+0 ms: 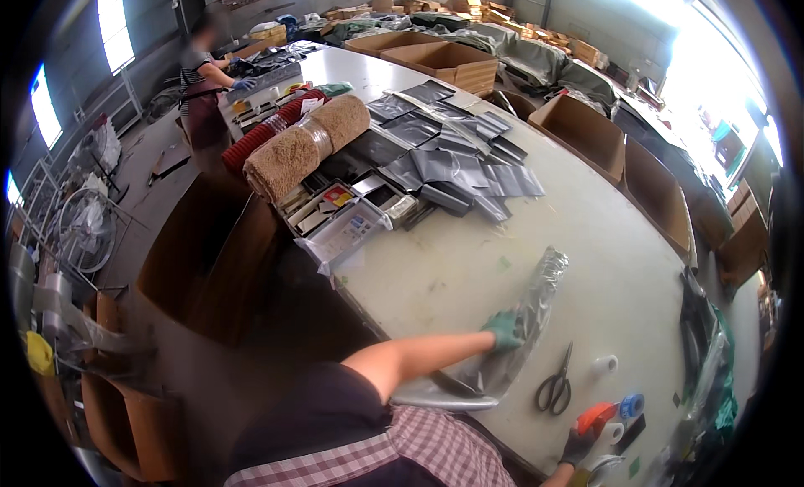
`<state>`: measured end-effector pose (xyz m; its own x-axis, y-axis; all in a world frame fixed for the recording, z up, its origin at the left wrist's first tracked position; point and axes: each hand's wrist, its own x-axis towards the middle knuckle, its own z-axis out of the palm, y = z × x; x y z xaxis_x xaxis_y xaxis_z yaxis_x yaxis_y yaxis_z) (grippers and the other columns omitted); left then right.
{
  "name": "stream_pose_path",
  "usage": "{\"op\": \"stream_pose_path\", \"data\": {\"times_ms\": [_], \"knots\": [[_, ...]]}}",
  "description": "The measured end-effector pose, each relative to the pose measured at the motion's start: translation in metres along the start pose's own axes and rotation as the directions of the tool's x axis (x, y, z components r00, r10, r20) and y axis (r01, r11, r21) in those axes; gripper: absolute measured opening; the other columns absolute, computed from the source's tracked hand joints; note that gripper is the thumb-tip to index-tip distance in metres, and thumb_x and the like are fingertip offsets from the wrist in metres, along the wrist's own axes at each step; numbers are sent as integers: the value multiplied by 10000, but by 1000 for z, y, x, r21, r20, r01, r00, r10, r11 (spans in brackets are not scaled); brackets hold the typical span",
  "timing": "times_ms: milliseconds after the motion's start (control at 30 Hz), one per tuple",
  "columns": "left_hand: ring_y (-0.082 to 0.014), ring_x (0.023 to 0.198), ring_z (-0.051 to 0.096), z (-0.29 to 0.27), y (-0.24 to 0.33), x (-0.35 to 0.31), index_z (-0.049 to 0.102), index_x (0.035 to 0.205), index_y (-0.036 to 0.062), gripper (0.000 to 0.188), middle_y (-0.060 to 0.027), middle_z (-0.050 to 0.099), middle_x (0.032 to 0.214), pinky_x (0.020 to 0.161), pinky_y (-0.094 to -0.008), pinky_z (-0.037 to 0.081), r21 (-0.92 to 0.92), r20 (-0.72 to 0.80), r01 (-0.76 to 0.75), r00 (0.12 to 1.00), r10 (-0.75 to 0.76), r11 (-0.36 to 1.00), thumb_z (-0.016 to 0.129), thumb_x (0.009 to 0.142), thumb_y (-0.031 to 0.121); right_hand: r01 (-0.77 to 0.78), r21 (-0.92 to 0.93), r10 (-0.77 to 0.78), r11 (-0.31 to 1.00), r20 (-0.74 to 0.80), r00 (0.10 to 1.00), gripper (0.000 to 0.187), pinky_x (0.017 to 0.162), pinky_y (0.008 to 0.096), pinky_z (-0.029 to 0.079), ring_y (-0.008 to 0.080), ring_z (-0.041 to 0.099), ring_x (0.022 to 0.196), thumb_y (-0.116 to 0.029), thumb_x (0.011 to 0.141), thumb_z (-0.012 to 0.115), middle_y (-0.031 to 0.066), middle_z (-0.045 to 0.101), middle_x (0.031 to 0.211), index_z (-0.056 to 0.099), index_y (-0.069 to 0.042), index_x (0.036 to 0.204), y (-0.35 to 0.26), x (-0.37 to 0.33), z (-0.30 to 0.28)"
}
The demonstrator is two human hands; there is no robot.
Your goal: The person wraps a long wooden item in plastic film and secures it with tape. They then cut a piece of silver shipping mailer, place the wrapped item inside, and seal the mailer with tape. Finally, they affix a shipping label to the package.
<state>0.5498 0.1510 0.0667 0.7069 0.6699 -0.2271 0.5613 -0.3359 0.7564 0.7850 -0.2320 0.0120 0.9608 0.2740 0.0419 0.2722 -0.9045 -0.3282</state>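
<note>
"Where is the left hand?"

"Out on the sheet, in a green glove. It touches the sheet's near part, but I can't tell whether the fingers pinch it or just press."

"And the sheet itself?"

"Silvery grey and shiny, lying along the near side of the table. Its far end points away from the person, and the near end bends left along the edge."

"The right hand?"

"Low on the right, in a dark glove, closed around an orange tool. A blue roll sits at the tool's far end."

"What lies near there?"

"Scissors, between the sheet and the tool, handles toward the person. A white roll is just right of them."

"Farther up?"

"Grey pieces overlap in a pile. Left of them is a brown mat, rolled, with a red roll beside it."

"Anyone else?"

"A co-worker stands at the far left edge, blue glove over the table."
</note>
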Motion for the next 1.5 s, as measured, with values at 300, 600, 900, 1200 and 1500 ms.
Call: {"op": "stream_pose_path", "data": {"times_ms": [300,600,900,1200,1500], "knots": [[-394,1183,465,-11,-80,-199,218,1477,44,899,-234,425,1346,1015,-433,390,235,204,-66,979,17,970,659,786,411,574,-246,-609,781,-98,787,797,1039,456,370,411,455,1224,-246,720,774,251,464,1330,384,0,1370,-107,-64,-2],[-308,879,619,45,-97,-82,616,1079,30,399,-218,659,980,817,-400,470,-463,70,59,997,-30,884,604,814,328,12,867,-551,498,305,777,781,976,338,410,242,496,1126,-270,872,677,159,476,1287,246,36,1447,-275,-90,129],[-324,1073,603,27,-138,-84,438,1360,31,679,-245,603,1182,915,-412,468,-213,-67,-14,998,0,977,686,795,316,243,742,-404,625,41,914,783,1092,380,307,276,361,1337,-159,800,695,223,381,1412,272,64,1420,-193,-86,186],[-135,822,611,-119,-182,-162,600,1210,54,431,-66,660,963,748,-276,511,-388,218,108,976,-23,916,711,813,178,-397,734,-405,552,652,641,244,616,273,493,160,588,694,-253,936,576,62,604,754,628,-26,1010,-172,-105,55],[-298,1226,445,-55,-127,-9,375,1414,207,628,-114,434,1381,1036,-450,344,543,130,-795,396,909,269,588,825,177,964,-31,-958,263,-124,257,605,1018,486,382,365,450,1218,-47,756,577,151,453,1338,493,-175,1342,-254,-48,85]]}}
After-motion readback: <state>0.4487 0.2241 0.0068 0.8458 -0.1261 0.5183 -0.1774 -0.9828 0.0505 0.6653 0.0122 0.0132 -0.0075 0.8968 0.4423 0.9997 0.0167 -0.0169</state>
